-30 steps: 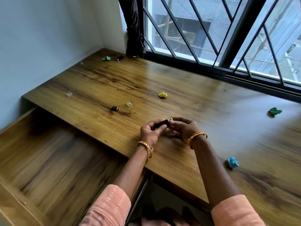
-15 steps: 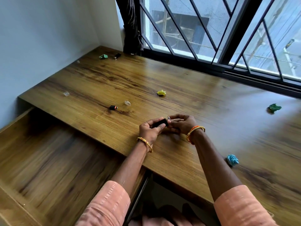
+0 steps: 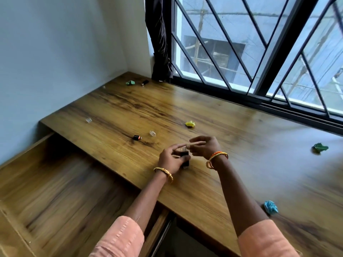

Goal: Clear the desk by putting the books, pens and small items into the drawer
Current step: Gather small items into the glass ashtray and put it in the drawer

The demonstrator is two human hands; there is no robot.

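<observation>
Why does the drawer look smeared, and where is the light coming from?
Head view: the open drawer and near desk edge are streaked by motion blur; daylight enters through the window, leaving pale glare on the desk's right side; both hands are slightly soft.

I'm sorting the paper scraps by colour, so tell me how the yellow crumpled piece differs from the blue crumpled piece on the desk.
The yellow scrap lies mid-desk, beyond the hands; the blue scrap sits close to the near edge, right of the right forearm. The yellow one looks smaller and flatter in this view, the blue one bulkier and more ball-like. Both are crumpled, rest on the wooden desk and are untouched.
</observation>
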